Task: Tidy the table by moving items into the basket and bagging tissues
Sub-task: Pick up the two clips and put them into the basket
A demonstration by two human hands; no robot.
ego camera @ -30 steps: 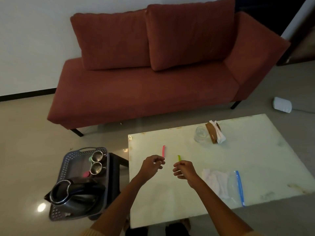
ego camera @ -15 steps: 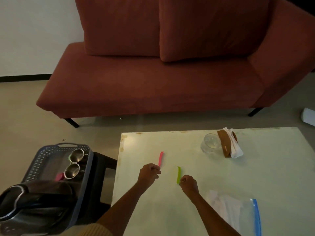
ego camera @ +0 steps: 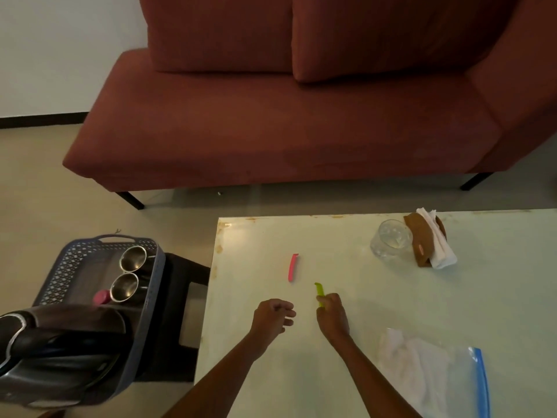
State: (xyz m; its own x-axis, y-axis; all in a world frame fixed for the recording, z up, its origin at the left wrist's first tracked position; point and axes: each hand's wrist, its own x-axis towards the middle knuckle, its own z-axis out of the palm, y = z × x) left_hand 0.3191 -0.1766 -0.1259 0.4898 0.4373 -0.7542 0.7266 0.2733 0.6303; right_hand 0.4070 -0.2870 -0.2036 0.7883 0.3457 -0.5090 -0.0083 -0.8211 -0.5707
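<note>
A pink clip (ego camera: 292,267) and a green clip (ego camera: 319,290) lie on the pale table (ego camera: 361,342). My right hand (ego camera: 333,316) pinches the near end of the green clip. My left hand (ego camera: 272,318) hovers just below the pink clip, fingers loosely curled, holding nothing. A clear zip bag (ego camera: 437,381) with a blue seal lies at the lower right with white tissues inside. On a dark stool left of the table sits the grey-blue basket (ego camera: 75,257).
The basket holds two steel cups (ego camera: 129,273), a small pink item (ego camera: 101,297) and a black kettle (ego camera: 54,348). A drinking glass (ego camera: 390,241) and a brown napkin holder (ego camera: 428,242) with white napkins stand at the table's far right. A red sofa (ego camera: 286,116) is behind.
The camera has tilted down and closer. My right hand has closed its fingers on the green clip's near end; my left hand has loosened a little below the pink clip.
</note>
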